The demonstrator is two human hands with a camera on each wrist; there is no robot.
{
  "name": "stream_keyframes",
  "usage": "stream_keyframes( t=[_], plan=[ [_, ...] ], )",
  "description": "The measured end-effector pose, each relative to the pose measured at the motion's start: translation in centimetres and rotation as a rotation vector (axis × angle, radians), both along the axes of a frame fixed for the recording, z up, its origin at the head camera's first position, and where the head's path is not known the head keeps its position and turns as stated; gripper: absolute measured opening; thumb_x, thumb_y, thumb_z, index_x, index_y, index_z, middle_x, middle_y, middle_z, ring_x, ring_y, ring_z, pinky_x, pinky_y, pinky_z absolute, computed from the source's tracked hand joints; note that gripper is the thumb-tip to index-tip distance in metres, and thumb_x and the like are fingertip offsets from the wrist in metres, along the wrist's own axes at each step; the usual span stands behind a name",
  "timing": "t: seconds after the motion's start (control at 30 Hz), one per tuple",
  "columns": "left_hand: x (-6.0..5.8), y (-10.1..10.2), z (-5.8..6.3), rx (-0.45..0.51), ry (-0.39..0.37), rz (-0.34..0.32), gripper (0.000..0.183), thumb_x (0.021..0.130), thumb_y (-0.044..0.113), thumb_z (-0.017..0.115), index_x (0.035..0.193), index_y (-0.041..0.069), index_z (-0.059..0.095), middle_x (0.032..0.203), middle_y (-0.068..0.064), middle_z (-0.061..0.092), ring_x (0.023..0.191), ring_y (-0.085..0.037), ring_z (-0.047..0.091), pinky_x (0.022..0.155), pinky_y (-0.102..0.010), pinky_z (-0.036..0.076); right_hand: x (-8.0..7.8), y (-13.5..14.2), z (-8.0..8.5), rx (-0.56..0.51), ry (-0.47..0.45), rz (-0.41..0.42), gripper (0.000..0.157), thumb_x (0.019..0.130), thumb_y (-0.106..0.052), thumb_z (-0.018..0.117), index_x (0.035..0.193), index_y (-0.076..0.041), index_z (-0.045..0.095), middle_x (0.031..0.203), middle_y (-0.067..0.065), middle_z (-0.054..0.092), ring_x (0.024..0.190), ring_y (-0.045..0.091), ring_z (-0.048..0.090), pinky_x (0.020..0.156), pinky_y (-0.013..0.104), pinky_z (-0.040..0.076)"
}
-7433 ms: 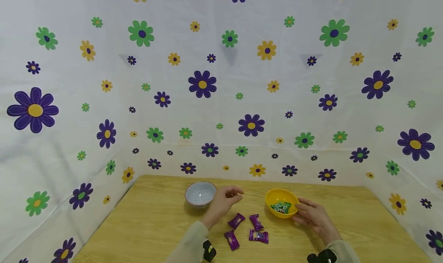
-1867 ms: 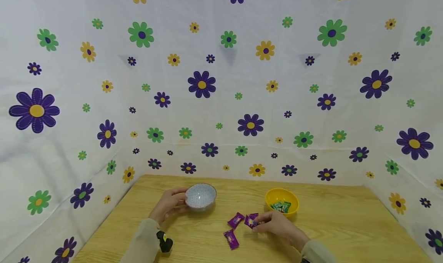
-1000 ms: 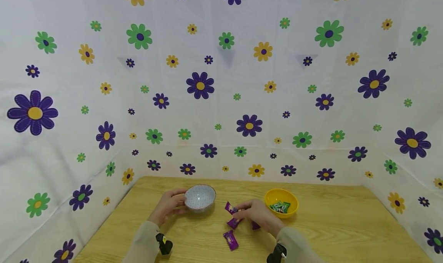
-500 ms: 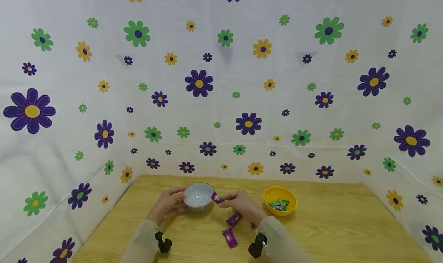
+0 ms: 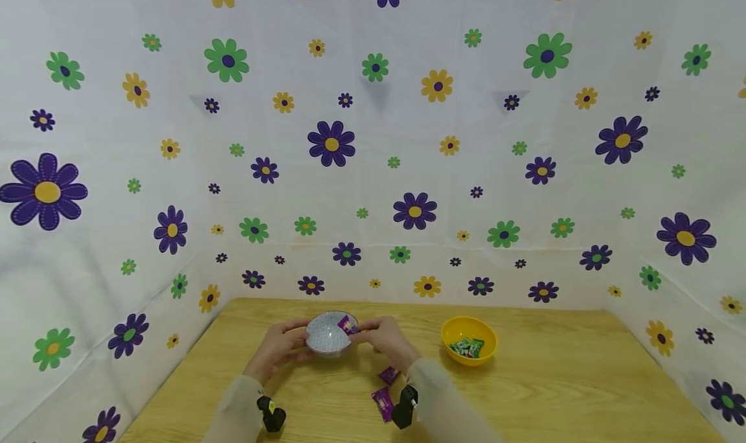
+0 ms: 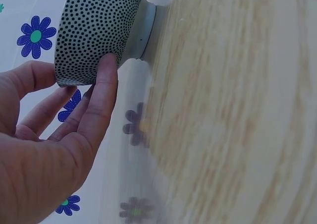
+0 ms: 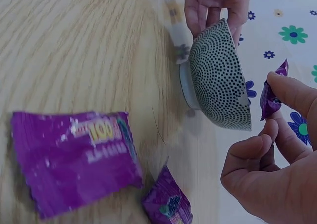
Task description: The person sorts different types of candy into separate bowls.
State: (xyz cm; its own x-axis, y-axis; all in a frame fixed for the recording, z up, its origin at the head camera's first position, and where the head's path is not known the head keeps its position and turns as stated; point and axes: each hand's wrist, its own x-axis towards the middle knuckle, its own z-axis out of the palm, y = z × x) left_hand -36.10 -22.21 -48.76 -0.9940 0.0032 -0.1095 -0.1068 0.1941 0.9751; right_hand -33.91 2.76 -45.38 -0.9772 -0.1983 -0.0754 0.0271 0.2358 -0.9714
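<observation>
A purple candy packet [image 5: 347,325] is pinched between the thumb and fingers of my right hand [image 5: 387,340]. In the head view it overlaps the inside of a patterned bowl [image 5: 327,337]; the right wrist view shows the packet [image 7: 271,96] just off the rim. My left hand [image 5: 278,350] touches the bowl's left side, its fingertips against the dotted outer wall [image 6: 94,26]. Two more purple candies lie on the table, one [image 5: 383,404] nearer me and one [image 5: 389,374] partly covered by my right forearm.
A yellow bowl [image 5: 469,357] with several green-wrapped candies [image 5: 467,347] stands to the right on the wooden table [image 5: 553,378]. White cloth walls [image 5: 373,190] printed with flowers enclose the back and sides.
My right hand has picked up a purple candy near the yellow bowl and carried it left to the patterned bowl. My left hand has moved to that bowl's left side and stayed there.
</observation>
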Motion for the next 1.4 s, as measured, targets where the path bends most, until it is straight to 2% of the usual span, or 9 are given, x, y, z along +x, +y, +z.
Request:
stream_keyframes(
  t=[0.33, 0.63, 0.8, 1.07, 1.3, 1.4],
  plan=[
    [-0.2, 0.0, 0.0, 0.002, -0.003, 0.006, 0.039, 0.096, 0.013, 0.058, 0.135, 0.005, 0.057, 0.136, -0.022, 0.054, 0.101, -0.029, 0.063, 0.081, -0.039, 0.059, -0.4, -1.1, -0.2, -0.005, -0.014, -0.057, 0.025, 0.082, -0.02, 0.079, 0.1, -0.005, 0.071, 0.11, 0.007, 0.063, 0.095, 0.02, 0.051, 0.08, 0.038, 0.048],
    [0.3, 0.0, -0.1, 0.009, -0.016, 0.007, 0.04, 0.097, 0.011, 0.057, 0.136, 0.003, 0.055, 0.135, -0.024, 0.054, 0.097, -0.025, 0.064, 0.081, -0.042, 0.059, -0.5, -1.4, -0.5, -0.024, -0.013, -0.044, 0.029, 0.082, -0.02, 0.078, 0.105, -0.004, 0.071, 0.115, 0.009, 0.063, 0.103, 0.023, 0.054, 0.091, 0.049, 0.049],
    [0.2, 0.1, 0.0, -0.001, 0.008, -0.002, 0.041, 0.097, 0.012, 0.057, 0.137, 0.002, 0.055, 0.134, -0.025, 0.055, 0.097, -0.024, 0.064, 0.081, -0.042, 0.059, -0.8, -1.3, -0.8, -0.053, -0.004, -0.057, 0.028, 0.083, -0.019, 0.078, 0.105, -0.004, 0.07, 0.114, 0.008, 0.063, 0.099, 0.022, 0.052, 0.089, 0.046, 0.048],
    [0.0, 0.2, 0.0, 0.004, 0.0, 0.008, 0.04, 0.097, 0.011, 0.058, 0.136, 0.004, 0.056, 0.131, -0.023, 0.057, 0.093, -0.024, 0.065, 0.079, -0.04, 0.06, -0.9, -1.5, -0.9, -0.042, 0.001, -0.073, 0.03, 0.083, -0.02, 0.078, 0.107, -0.005, 0.071, 0.114, 0.008, 0.063, 0.099, 0.021, 0.052, 0.082, 0.037, 0.047],
    [0.3, 0.4, 0.2, 0.025, 0.006, 0.013, 0.04, 0.095, 0.011, 0.059, 0.135, 0.003, 0.058, 0.125, -0.021, 0.062, 0.09, -0.024, 0.066, 0.078, -0.041, 0.06, -0.6, -1.2, -1.4, -0.046, 0.022, -0.038, 0.028, 0.086, -0.021, 0.074, 0.108, -0.005, 0.071, 0.114, 0.007, 0.063, 0.101, 0.023, 0.051, 0.085, 0.043, 0.045],
    [0.3, 0.3, 0.2, 0.028, 0.012, 0.007, 0.04, 0.095, 0.01, 0.059, 0.135, 0.003, 0.057, 0.124, -0.021, 0.062, 0.09, -0.023, 0.066, 0.078, -0.041, 0.06, -0.5, -1.0, -1.5, -0.054, 0.037, -0.011, 0.029, 0.087, -0.022, 0.074, 0.11, -0.004, 0.071, 0.112, 0.007, 0.064, 0.097, 0.021, 0.051, 0.081, 0.04, 0.044]
  ],
)
